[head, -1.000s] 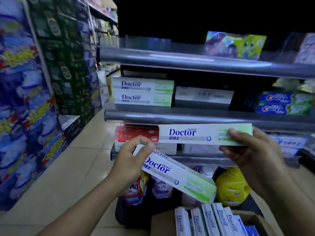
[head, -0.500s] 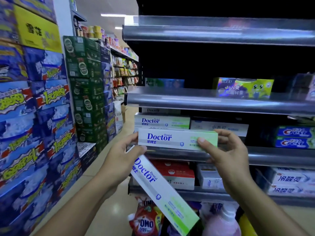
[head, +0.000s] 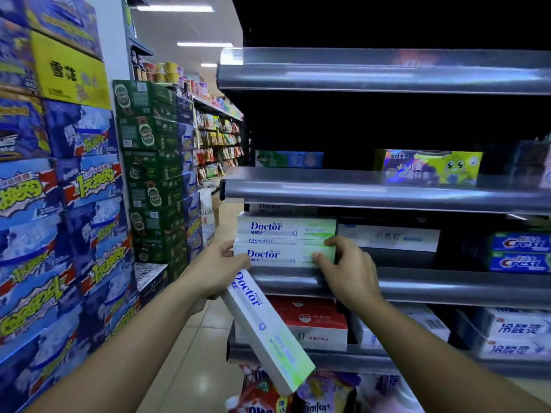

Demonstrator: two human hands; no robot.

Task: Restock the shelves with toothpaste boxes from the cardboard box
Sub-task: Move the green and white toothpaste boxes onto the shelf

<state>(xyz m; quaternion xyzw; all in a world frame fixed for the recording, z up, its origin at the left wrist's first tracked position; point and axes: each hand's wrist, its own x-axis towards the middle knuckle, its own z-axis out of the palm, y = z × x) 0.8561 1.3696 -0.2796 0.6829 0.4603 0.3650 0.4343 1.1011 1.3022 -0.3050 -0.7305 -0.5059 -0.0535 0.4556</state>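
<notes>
A white and green Doctor toothpaste box lies flat at the front of the middle shelf, under another Doctor box. My right hand grips its right end, thumb on the front face. My left hand touches its left end with the fingertips while holding a second Doctor box, which hangs tilted down to the right below the shelf edge. The cardboard box is out of view.
Crest boxes and a white box share the same shelf. Red boxes sit on the shelf below. A children's toothpaste pack stands one shelf up. Stacked beer cartons line the left of the aisle.
The box in my right hand has gone from mid-air in front of the shelves onto the middle shelf below the stacked Doctor box. My view has tilted up, and the cardboard box has left view.
</notes>
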